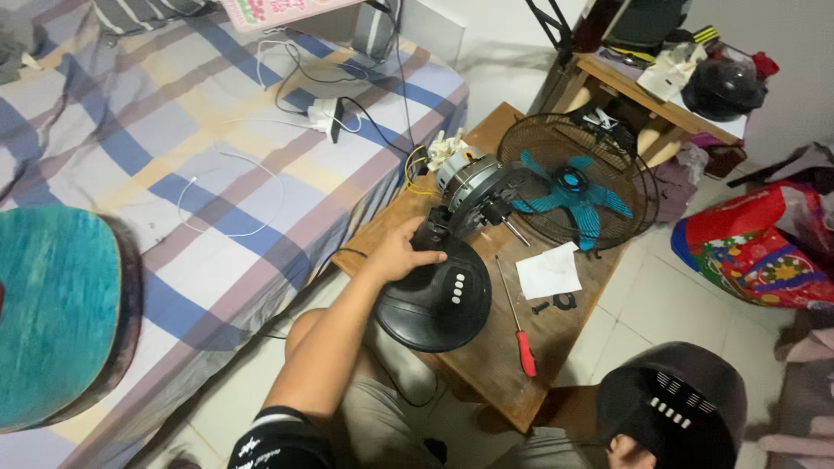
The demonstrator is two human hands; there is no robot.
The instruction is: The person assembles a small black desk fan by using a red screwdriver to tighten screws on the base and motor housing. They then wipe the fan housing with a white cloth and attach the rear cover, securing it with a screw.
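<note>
On the small wooden table [486,365] beside the bed, the left hand [401,252] is clamped around the black neck of the dismantled fan, just above its round black base [434,304], and the steadiest hold would seem to be low on that neck, so the bare motor [465,174] does not tip. Right of it lie a red-handled screwdriver [521,334], a white paper square [548,271] and the wire grille with teal blades [573,187]; the right hand [630,452], bottom edge, grips a black vented cover [678,404]. A red patterned bag [756,247] sits far right.

Left hand [401,254] on fan base [439,304]; right hand [627,452] perhaps under rear cover [673,404].
</note>
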